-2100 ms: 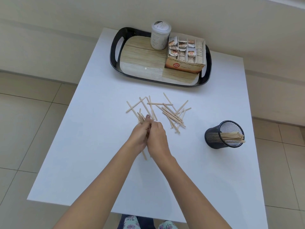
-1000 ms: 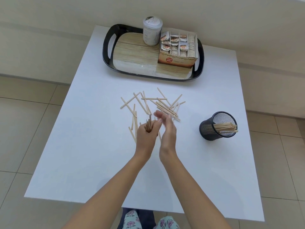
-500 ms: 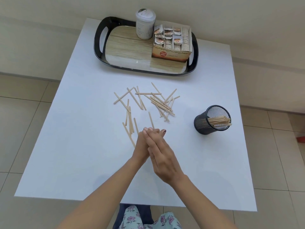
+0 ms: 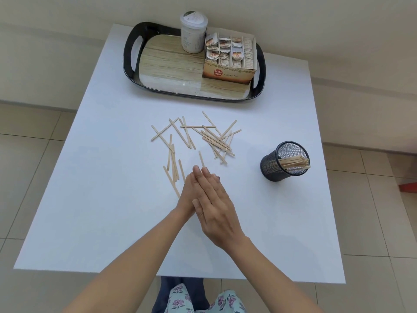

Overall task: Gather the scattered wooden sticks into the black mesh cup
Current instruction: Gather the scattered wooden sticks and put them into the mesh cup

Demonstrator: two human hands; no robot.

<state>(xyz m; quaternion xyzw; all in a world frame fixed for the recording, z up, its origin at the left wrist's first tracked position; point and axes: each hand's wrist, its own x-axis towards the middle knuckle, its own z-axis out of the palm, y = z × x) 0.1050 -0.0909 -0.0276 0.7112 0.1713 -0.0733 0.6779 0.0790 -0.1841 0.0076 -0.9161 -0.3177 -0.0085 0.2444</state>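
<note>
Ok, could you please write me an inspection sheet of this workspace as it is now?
Surface: white table, no stains seen.
Job's things: many wooden sticks lie scattered mid-table. The black mesh cup stands on its base to their right, with a bundle of sticks leaning inside.
Clutter: a black tray at the far edge carries a white canister and an open tea box.
Grippers (hands): the right hand, fingers straight, lies over the left hand. Whether sticks are between them cannot be seen.
Cables: nothing seen.
Surroundings: tiled floor, beige wall, and an unclear red object at the right edge.
</note>
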